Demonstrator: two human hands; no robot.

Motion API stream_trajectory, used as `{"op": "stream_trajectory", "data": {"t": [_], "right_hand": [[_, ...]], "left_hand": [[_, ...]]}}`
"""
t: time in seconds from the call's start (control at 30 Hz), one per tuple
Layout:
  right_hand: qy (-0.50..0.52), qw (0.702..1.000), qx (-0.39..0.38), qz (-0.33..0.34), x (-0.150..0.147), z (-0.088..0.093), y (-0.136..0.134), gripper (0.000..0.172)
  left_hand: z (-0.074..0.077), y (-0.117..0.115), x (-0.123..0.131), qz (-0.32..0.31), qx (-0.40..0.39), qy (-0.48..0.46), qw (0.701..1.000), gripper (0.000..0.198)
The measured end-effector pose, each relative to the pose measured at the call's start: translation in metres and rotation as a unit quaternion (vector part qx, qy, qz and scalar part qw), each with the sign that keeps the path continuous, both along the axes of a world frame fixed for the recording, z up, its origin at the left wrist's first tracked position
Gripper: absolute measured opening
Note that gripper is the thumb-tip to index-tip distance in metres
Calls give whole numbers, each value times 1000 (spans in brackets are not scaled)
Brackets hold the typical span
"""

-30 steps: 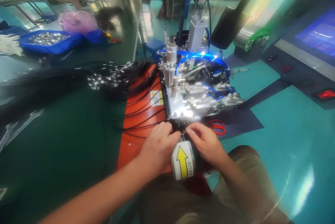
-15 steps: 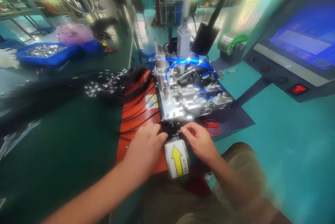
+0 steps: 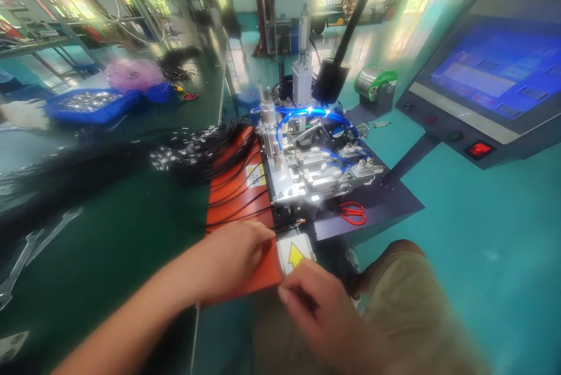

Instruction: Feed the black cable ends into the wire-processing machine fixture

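Observation:
My left hand [image 3: 245, 252] rests over the orange sheet with its fingers pressed together at the machine's front edge. A thin black cable [image 3: 284, 228] seems to run from its fingertips, and a small reddish wire end [image 3: 300, 221] shows beyond. My right hand [image 3: 318, 299] is curled, thumb near the bent forefinger, in front of the white plate with a yellow arrow [image 3: 295, 251]. Anything inside it is hidden. Directly ahead stands the metal bench machine [image 3: 315, 167] with blue air tubes. Several black cables [image 3: 236, 205] lie side by side across the orange sheet [image 3: 219, 188].
Red-handled scissors [image 3: 353, 213] lie right of the machine. A control screen [image 3: 495, 71] stands at the right, a wire spool [image 3: 374, 84] behind. Left are a cable bundle [image 3: 109, 159], wrenches [image 3: 33, 252] and a blue tray of metal parts [image 3: 56, 115]. A lamp [image 3: 332, 80] hangs over the machine.
My right hand has drawn back from the machine's front edge towards me and now covers part of the arrow plate. My left hand has shifted slightly down and left. The view has moved a little.

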State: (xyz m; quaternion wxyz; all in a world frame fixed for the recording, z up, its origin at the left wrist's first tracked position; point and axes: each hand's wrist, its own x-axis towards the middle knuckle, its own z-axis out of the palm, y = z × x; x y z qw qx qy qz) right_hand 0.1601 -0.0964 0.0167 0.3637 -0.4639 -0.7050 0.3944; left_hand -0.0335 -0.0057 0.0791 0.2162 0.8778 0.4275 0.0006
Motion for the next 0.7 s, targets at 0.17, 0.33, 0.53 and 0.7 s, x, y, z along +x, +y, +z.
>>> {"op": "stream_trajectory", "data": {"t": [0.17,0.33,0.53,0.7], "right_hand": [[-44,996,20,73,-13,1,-5,9],[-97,980,75,157,-37,-5,-4,12],[-169,906,253,296,-112,-3,0,19],[-182,882,292,322,-157,-5,-2,16]], "left_hand": [[24,13,-27,54,5,-18,998,30],[56,20,-55,148,63,3,987,32],[90,13,-79,253,109,31,961,35],[100,3,-115,314,168,48,933,56]]}}
